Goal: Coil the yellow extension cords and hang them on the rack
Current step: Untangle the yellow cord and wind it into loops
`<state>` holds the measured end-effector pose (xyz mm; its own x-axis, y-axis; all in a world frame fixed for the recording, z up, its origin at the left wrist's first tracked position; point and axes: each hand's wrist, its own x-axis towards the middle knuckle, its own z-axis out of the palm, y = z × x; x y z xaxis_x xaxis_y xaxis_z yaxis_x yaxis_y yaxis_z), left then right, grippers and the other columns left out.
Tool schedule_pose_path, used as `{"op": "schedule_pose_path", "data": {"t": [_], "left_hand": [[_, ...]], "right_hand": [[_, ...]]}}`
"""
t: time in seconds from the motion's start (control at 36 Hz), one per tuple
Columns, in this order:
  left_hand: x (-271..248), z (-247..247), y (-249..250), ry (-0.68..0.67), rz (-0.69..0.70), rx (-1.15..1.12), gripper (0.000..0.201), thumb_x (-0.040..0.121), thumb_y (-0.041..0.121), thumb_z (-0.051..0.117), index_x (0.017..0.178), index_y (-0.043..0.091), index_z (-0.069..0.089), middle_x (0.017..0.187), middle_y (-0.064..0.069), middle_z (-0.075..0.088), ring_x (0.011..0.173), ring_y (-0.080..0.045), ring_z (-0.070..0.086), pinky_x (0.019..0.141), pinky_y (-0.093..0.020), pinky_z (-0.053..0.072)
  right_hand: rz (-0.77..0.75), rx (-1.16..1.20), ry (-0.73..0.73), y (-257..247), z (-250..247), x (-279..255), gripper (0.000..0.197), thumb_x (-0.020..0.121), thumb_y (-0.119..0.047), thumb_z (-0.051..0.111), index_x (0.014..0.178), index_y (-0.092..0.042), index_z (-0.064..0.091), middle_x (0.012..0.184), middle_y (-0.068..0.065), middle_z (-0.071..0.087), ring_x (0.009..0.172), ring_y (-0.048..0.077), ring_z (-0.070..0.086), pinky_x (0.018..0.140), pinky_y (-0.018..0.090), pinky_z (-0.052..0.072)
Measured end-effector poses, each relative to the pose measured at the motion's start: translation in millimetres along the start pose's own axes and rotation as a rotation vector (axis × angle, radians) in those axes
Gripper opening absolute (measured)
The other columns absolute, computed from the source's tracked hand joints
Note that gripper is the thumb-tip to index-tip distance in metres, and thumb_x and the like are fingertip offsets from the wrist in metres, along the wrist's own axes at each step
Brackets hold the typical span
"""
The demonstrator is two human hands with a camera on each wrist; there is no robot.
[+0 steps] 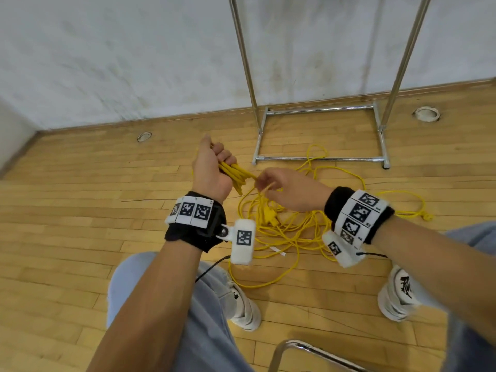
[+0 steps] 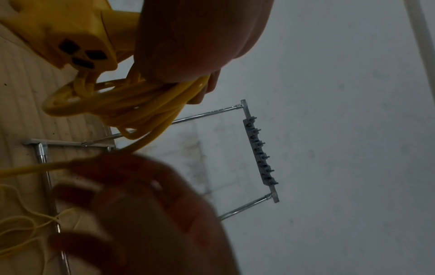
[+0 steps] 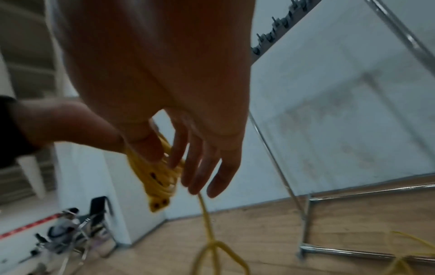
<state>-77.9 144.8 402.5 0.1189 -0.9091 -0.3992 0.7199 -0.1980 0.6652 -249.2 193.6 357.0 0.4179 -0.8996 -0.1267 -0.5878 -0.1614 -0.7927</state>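
Note:
My left hand (image 1: 216, 163) is raised palm-up and grips a bundle of coiled yellow extension cord (image 1: 234, 175). The left wrist view shows that coil (image 2: 132, 106) under my palm, with the yellow socket end (image 2: 70, 41) beside it. My right hand (image 1: 268, 185) pinches the strand that leaves the coil, just to its right. In the right wrist view the fingers (image 3: 195, 167) lie over the cord (image 3: 207, 219), which drops to the floor. The rest of the cord (image 1: 295, 229) lies in a loose tangle on the floor between my feet and the metal rack (image 1: 319, 158).
The rack's hook bar (image 2: 259, 148) is up against the white wall. A tape roll (image 1: 426, 114) and a round floor fitting (image 1: 144, 136) lie near the skirting. A chair frame (image 1: 298, 347) is under me. A seated person (image 3: 68, 219) is far off.

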Motion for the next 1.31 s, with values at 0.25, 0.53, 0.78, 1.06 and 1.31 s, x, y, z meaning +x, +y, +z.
{"op": "schedule_pose_path", "data": {"t": [0.25,0.53,0.78,1.06,1.31], "left_hand": [[-16.9,8.7,-4.5,-0.172,-0.138,-0.063,0.041,0.106,0.034,0.05,0.068,0.021,0.04,0.053,0.009,0.029,0.04,-0.005,0.027,0.041,-0.02,0.024],[-23.1,6.4,-15.7,-0.194,-0.119,0.025,0.038,0.106,0.032,0.052,0.071,0.021,0.039,0.052,0.009,0.027,0.04,-0.005,0.026,0.038,-0.02,0.027],[-30.8,15.1,-18.3,-0.142,0.034,0.147,0.043,0.102,0.027,0.061,0.065,0.02,0.04,0.05,0.007,0.029,0.039,-0.005,0.03,0.039,-0.02,0.034],[-31.6,14.7,-22.1,-0.185,-0.063,0.137,0.033,0.099,0.032,0.064,0.072,0.019,0.05,0.058,0.006,0.046,0.046,-0.006,0.048,0.043,-0.02,0.043],[-24.6,5.5,-14.3,-0.23,-0.179,0.106,0.04,0.103,0.036,0.055,0.068,0.025,0.038,0.048,0.01,0.027,0.038,-0.005,0.025,0.039,-0.019,0.023]], "right_hand": [[-0.097,-0.044,0.396,-17.9,3.0,-16.9,0.03,0.096,-0.037,0.069,0.11,-0.02,0.048,0.101,0.0,0.058,0.089,0.018,0.057,0.073,0.032,0.049],[-0.157,-0.066,0.201,-16.1,-7.1,-17.9,0.019,0.107,-0.029,0.051,0.091,-0.022,0.056,0.076,-0.007,0.061,0.067,0.011,0.054,0.065,0.031,0.044],[-0.191,0.38,0.115,-27.0,4.7,-28.9,0.038,0.112,-0.03,0.039,0.085,-0.01,0.057,0.054,-0.012,0.038,0.05,0.013,0.031,0.049,0.028,0.029],[-0.237,0.336,0.061,-23.5,7.3,-34.7,0.047,0.11,-0.036,0.041,0.08,-0.003,0.056,0.054,-0.008,0.039,0.049,0.013,0.031,0.049,0.025,0.03],[-0.101,0.336,-0.062,7.1,26.8,-28.9,0.061,0.098,-0.061,0.037,0.058,-0.015,0.033,0.05,-0.003,0.027,0.045,0.015,0.02,0.046,0.024,0.022]]}}
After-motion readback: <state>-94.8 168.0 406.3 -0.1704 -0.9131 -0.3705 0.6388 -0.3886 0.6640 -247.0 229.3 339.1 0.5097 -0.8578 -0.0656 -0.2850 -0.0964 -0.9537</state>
